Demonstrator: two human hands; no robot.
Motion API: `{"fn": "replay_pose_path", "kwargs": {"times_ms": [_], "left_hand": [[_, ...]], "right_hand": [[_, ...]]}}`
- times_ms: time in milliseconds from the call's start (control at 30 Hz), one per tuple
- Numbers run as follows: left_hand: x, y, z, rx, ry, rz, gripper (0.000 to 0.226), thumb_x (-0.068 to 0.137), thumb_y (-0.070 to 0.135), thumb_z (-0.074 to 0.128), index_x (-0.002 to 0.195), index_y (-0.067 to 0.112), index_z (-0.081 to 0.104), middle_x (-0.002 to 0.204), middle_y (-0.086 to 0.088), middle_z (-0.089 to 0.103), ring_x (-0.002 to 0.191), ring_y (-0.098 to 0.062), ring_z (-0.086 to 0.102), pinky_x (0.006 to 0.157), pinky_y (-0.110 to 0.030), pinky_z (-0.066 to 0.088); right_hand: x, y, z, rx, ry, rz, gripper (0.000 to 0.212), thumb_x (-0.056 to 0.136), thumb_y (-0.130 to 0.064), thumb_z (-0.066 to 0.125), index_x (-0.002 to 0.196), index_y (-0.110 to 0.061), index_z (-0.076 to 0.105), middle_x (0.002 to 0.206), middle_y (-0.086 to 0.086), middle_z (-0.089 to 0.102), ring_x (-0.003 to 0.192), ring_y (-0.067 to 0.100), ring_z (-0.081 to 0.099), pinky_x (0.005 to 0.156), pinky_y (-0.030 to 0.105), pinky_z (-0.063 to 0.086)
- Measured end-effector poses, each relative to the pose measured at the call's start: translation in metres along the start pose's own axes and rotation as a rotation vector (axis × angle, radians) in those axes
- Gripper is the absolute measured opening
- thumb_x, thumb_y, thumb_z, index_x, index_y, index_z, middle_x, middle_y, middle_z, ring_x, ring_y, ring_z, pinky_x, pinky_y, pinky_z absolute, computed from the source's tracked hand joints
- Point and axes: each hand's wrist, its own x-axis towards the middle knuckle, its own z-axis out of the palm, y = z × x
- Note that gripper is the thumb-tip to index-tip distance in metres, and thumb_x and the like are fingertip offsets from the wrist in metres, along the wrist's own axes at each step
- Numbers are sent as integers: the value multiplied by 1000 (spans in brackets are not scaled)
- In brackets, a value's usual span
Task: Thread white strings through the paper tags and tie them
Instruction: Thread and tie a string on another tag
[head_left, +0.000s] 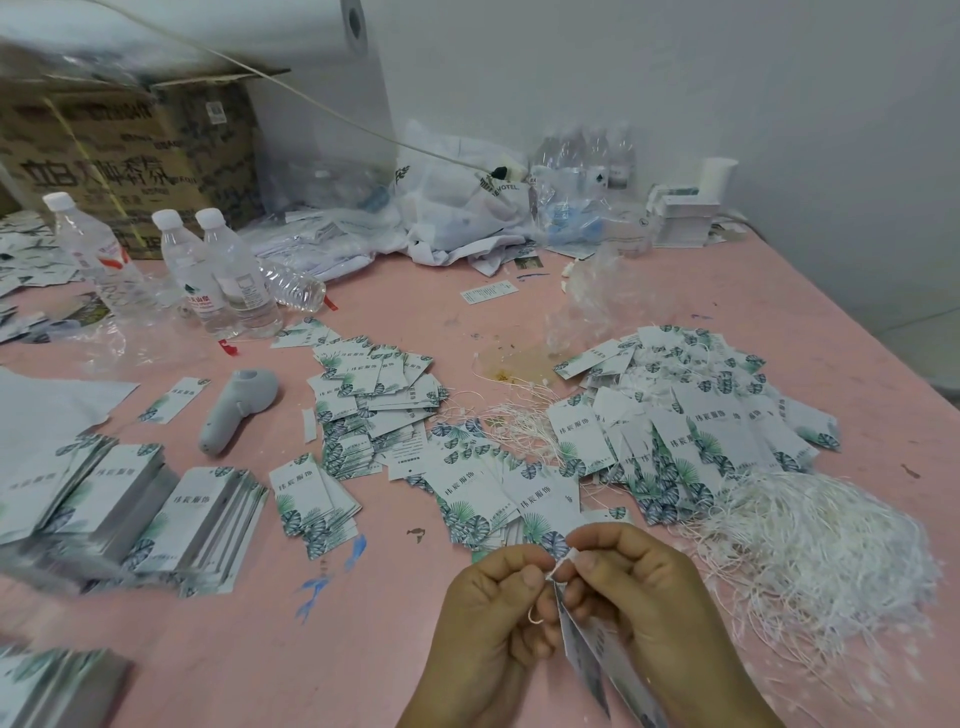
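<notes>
Taking the grey handheld device (232, 410) on the pink table (363, 623) as the landmark: to its far left, neat stacks of leaf-printed tags (130, 514) lie in rows near the table's left edge, and behind them, beyond the device, three upright water bottles (208, 270) stand in front of a cardboard box (124, 156), with a fourth bottle lying on its side just right of them. Immediately right of the device a loose heap of tags (374, 405) spreads over the table, and further right and nearer the camera a few larger tags (483, 493) lie face up. Well to the right of the device and close to the camera, the left hand (488, 613) and the right hand (639, 597) meet fingertip to fingertip: both are curled, each pinching the white string (558, 564) at the top of a pair of tags (592, 660) that hang down between the wrists, edge-on to the camera; a small loop of the string shows beside the left fingers. Further right again, a second broad pile of tags (701, 415) has strings among it, and at the far right, nearest the table's right edge, lies a thick tangle of loose white strings (810, 551). Behind that pile, crumpled clear plastic (587, 301) sits near a brownish stain.
</notes>
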Motion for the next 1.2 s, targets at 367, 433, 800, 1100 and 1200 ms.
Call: {"fn": "replay_pose_path", "kwargs": {"times_ms": [367, 433, 800, 1100, 1200], "left_hand": [[2, -7, -7, 286, 197, 175, 26, 59, 22, 82, 78, 5, 78, 55, -18, 63, 44, -19, 57, 43, -23, 45], [2, -8, -7, 328, 217, 215, 26, 59, 22, 82, 78, 5, 78, 56, -18, 64, 45, -18, 56, 44, -24, 44], [0, -11, -3, 479, 307, 289, 27, 58, 27, 87, 79, 12, 79, 60, -14, 64, 55, -17, 53, 52, -24, 43], [0, -15, -5, 573, 330, 315, 29, 62, 42, 82, 82, 20, 80, 73, -34, 63, 65, -23, 52, 67, -37, 42], [-1, -14, -5, 652, 308, 344, 17, 70, 37, 79, 82, 25, 81, 75, -23, 69, 67, -25, 56, 66, -36, 45]], "right_hand": [[-3, 3, 2, -191, 59, -71, 17, 86, 11, 61, 88, -3, 70, 71, 22, 72, 56, 21, 65, 53, 23, 54], [-3, 3, 3, -206, 68, -75, 16, 86, 11, 62, 87, -3, 70, 70, 21, 72, 55, 20, 65, 53, 23, 53], [-4, 2, 4, -232, 113, -64, 11, 84, 9, 64, 89, -1, 67, 71, 18, 74, 56, 19, 68, 53, 21, 54], [-4, 6, 7, -247, 151, -89, 13, 84, 9, 65, 86, -4, 69, 69, 15, 74, 58, 17, 70, 55, 18, 55], [-3, 7, 7, -253, 163, -100, 15, 83, 9, 66, 84, -5, 70, 69, 15, 74, 58, 17, 70, 56, 18, 55]]}}
